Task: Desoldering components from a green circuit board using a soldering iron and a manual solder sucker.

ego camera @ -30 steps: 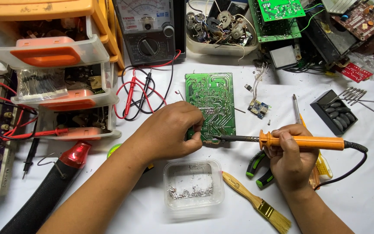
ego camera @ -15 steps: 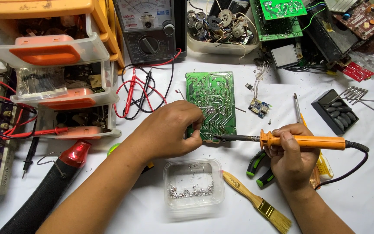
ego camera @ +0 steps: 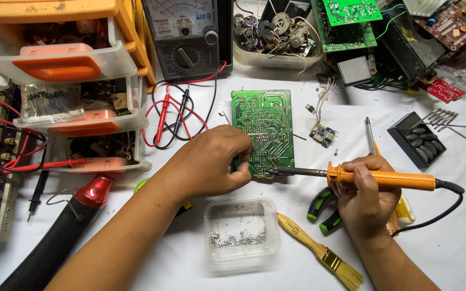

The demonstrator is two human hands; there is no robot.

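Observation:
A green circuit board (ego camera: 264, 126) lies solder side up on the white table. My left hand (ego camera: 211, 161) rests at its near left corner, fingers pinched together at the board's edge; whatever they pinch is too small to see. My right hand (ego camera: 365, 196) grips the orange handle of a soldering iron (ego camera: 384, 178). The iron's dark tip points left and touches the near edge of the board, close to my left fingertips.
A clear plastic tub (ego camera: 240, 234) with metal scraps and a wooden brush (ego camera: 319, 250) lie in front. Green-handled pliers (ego camera: 322, 207), a black and red tool (ego camera: 55, 242), orange parts drawers (ego camera: 71, 81), a multimeter (ego camera: 187, 37) with red leads, and more boards surround the work.
Almost nothing differs; both hands hold the same pose, with the iron tip staying at the board's near edge.

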